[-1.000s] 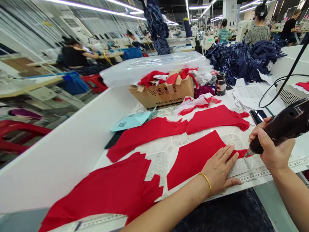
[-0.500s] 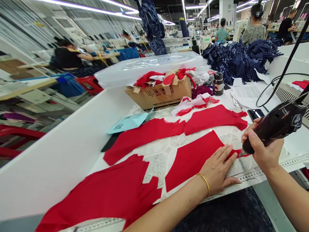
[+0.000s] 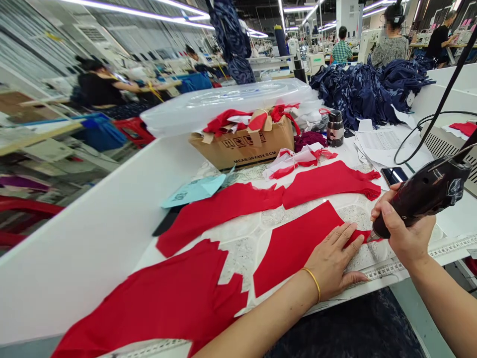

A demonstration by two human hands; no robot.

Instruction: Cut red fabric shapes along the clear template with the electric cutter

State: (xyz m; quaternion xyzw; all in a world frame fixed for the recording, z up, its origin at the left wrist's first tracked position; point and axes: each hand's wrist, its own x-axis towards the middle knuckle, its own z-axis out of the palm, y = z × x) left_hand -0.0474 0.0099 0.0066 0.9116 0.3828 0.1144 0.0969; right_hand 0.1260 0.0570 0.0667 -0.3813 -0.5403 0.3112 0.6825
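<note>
Entry: one garment factory sewing floor, as we catalogue it. We list rows of industrial sewing machines (image 3: 368, 44) under long strip ceiling lights (image 3: 137, 16), with seated workers (image 3: 100, 82) along the lines. Also logged: cut red fabric panels (image 3: 298, 251) on a white worktable (image 3: 93, 238), a heap of navy printed fabric (image 3: 367, 92), a cardboard carton (image 3: 242, 143), and red plastic stools (image 3: 134, 130).

Left hand (image 3: 330, 261), right hand (image 3: 404, 236) bare; forearms (image 3: 261, 323) bare; thin gold bangle (image 3: 313, 284) on left wrist.
</note>
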